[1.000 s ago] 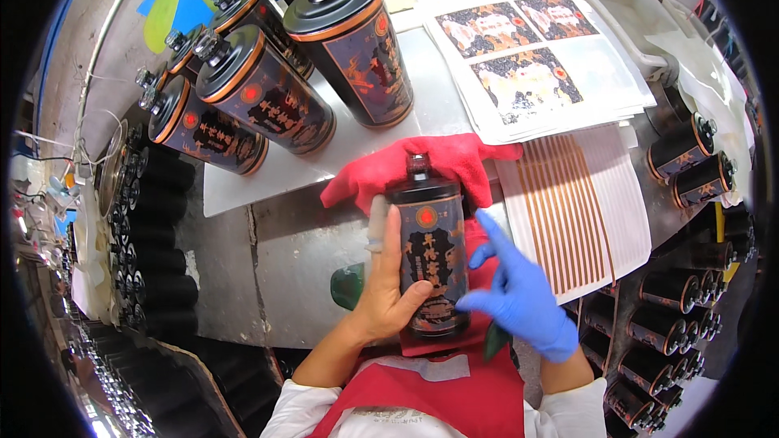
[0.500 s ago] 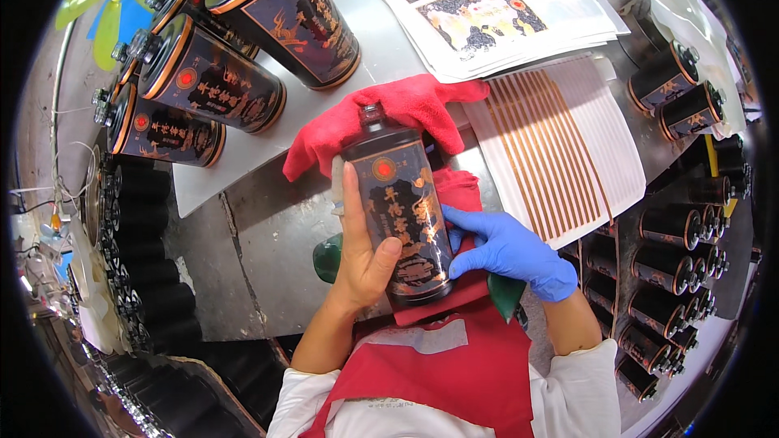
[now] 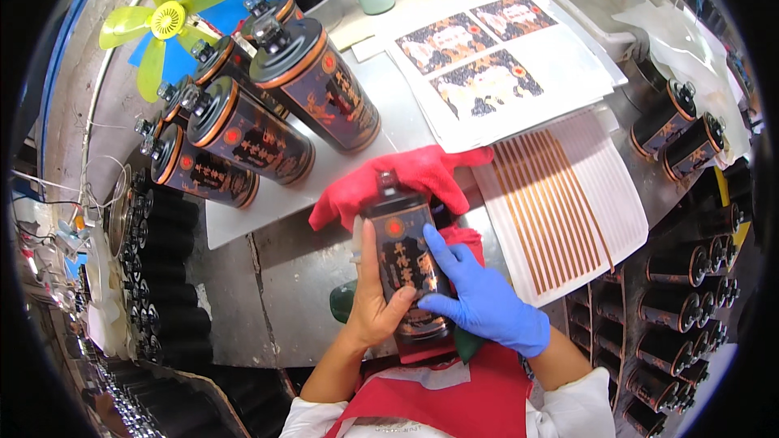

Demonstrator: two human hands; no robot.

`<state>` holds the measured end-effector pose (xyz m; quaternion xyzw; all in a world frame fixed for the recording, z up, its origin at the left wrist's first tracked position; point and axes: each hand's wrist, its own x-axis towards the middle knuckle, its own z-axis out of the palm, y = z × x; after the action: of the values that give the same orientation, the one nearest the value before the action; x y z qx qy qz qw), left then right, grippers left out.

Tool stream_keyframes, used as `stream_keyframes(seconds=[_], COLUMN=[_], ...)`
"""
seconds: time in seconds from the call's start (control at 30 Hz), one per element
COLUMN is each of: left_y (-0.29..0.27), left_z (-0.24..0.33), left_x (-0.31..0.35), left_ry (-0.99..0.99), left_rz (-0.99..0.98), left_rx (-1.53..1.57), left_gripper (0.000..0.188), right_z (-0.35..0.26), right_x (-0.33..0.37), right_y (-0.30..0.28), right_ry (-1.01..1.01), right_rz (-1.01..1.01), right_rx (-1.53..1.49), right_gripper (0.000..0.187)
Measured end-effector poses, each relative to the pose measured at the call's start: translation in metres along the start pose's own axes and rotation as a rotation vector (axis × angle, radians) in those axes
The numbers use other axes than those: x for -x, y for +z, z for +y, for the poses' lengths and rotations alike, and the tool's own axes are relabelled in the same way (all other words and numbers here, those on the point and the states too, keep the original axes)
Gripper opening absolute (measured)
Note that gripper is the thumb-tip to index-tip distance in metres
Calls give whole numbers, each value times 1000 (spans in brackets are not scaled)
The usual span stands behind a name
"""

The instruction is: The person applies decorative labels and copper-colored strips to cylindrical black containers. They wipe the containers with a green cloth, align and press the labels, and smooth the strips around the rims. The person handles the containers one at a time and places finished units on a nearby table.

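Note:
A black bottle [image 3: 403, 253] with an orange-and-gold printed label lies tilted in front of me, its capless-looking neck pointing away. My bare left hand [image 3: 380, 300] grips its left side, thumb across the front. On the other side my right hand [image 3: 485, 292], in a blue glove, clasps the bottle with fingers along its upper right edge and thumb on the label. Behind the neck a red cloth [image 3: 414, 174] is bunched up. Part of a dark green object [image 3: 344, 300] shows beside my left wrist.
Several finished-looking black bottles [image 3: 251, 134] stand at the left by a green fan [image 3: 168, 19]. Printed label sheets [image 3: 560, 93] and a sheet of copper strips [image 3: 560, 211] lie right. Racked bottles [image 3: 673, 308] fill the right side; dark bottles [image 3: 170, 268] line the left.
My gloved right hand has moved from the bottle's lower right edge up over its front and side. The whole view has shifted, showing more of the table's far side.

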<state>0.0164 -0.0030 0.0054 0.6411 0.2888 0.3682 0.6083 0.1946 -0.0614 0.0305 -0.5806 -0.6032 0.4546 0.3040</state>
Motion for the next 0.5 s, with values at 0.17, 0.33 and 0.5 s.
stream_keyframes(seconds=[0.17, 0.33, 0.5], left_y=[-10, -6, -3], left_z=[-7, -8, -8], left_x=[3, 1, -3], left_ry=[-10, -72, -9], left_rz=[-40, -12, -45], left_rx=[-161, 105, 172], left_gripper=[95, 101, 106], right_z=[6, -12, 17], right_x=[5, -19, -27], right_y=[-5, -18, -2], right_ry=[43, 68, -15], right_rz=[-40, -13, 2], right_rx=[22, 156, -264], right_gripper=[90, 96, 101])
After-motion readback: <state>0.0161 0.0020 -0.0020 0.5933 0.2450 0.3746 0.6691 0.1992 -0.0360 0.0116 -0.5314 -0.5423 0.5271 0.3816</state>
